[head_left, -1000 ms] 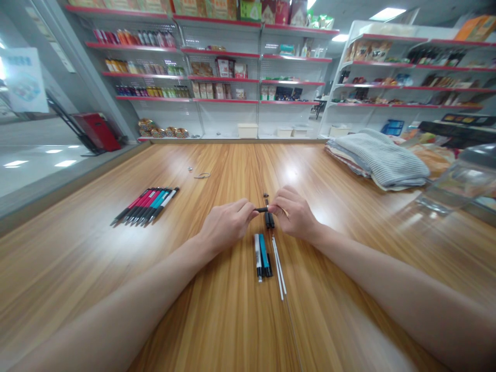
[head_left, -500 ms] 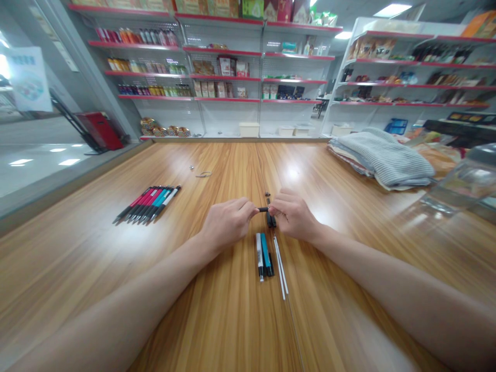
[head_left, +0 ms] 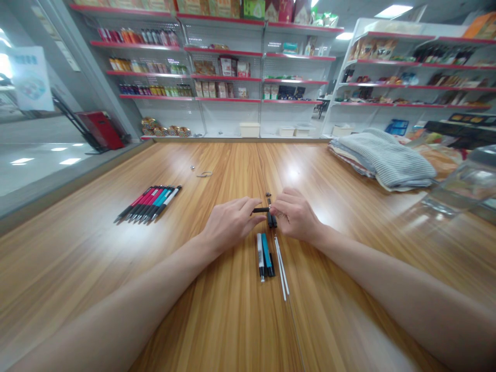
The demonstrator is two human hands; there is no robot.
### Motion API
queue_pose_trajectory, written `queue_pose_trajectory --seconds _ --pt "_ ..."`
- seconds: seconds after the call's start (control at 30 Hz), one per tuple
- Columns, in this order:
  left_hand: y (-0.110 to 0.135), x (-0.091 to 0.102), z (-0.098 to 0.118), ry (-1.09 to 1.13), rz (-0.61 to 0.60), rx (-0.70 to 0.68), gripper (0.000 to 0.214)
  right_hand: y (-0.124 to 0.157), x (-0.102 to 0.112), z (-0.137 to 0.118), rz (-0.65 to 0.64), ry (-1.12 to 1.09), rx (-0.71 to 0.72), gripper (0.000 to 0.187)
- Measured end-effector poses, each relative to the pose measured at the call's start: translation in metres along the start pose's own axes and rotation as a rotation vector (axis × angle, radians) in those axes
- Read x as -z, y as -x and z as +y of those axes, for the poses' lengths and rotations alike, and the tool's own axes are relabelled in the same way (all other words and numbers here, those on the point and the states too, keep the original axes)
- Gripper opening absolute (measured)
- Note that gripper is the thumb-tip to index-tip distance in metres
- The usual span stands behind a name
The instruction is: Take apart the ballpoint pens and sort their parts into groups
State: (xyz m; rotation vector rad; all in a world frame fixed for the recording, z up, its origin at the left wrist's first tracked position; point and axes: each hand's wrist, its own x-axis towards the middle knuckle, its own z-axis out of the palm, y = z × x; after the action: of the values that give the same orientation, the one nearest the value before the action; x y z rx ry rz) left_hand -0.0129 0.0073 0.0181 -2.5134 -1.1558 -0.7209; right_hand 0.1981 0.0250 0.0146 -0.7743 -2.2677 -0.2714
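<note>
My left hand (head_left: 231,222) and my right hand (head_left: 295,215) hold a short black pen barrel (head_left: 260,210) between their fingertips, one at each end, above the wooden table. Just below my right fingers lie black pen parts (head_left: 272,221), partly hidden by that hand. Nearer me are a white-and-black pen and a teal-and-black pen (head_left: 264,261) side by side. Two thin white refills (head_left: 281,263) lie beside them. A thin dark rod (head_left: 267,181) runs up the table beyond my hands.
Left of my hands lies a fanned row of several pink, teal and white pens (head_left: 149,203). A small metal ring (head_left: 192,168) and a wire loop (head_left: 204,174) lie farther back. Folded striped cloth (head_left: 385,161) and a clear plastic container (head_left: 461,186) stand at right; red-edged store shelves (head_left: 217,77) stand behind.
My hands have parted slightly, so more of the black barrel shows between them. The view has shifted a little, and the pens and refills on the table have not visibly moved.
</note>
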Motion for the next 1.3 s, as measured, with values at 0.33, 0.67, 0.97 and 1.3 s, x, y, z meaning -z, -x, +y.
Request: queue_pose_trajectory --seconds 0.33,0.67,0.97,1.3 --pt "-0.001 0.003 0.0 -0.008 -0.014 0.028 0.032 0.001 0.0 0.003 0.005 0.009 0.011 0.023" --pt "0.001 -0.001 -0.002 -0.008 -0.065 0.062 0.035 0.004 0.0 0.006 0.023 -0.015 0.015 0.016" --pt "-0.001 0.0 -0.003 -0.078 -0.137 0.126 0.032 0.004 0.0 0.011 0.039 -0.019 -0.06 0.015" --pt "-0.005 -0.023 -0.034 -0.054 -0.203 0.433 0.027 0.014 -0.025 0.081 -0.112 0.082 -0.556 0.021"
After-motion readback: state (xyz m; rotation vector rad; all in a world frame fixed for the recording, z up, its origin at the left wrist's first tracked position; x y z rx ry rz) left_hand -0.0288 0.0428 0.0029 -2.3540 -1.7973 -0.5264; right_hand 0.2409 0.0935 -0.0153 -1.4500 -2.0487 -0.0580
